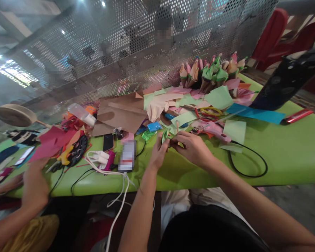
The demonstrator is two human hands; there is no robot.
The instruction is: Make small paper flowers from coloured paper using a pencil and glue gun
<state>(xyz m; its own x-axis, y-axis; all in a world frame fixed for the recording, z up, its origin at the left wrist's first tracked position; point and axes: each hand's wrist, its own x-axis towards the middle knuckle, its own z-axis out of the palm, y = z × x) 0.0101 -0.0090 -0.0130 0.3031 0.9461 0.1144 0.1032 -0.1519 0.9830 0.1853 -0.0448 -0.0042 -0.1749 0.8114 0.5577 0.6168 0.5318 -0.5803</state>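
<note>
Left hand (159,150) pinches a half-hidden green curl (165,135); right hand's (193,147) grip: cannot tell.

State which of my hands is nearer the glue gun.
Right: the right hand is just left of the glue gun, slightly nearer you; the left hand is farther left.

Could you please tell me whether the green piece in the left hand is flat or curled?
Curled: the green piece shows curving bands where the left hand holds it.
</note>
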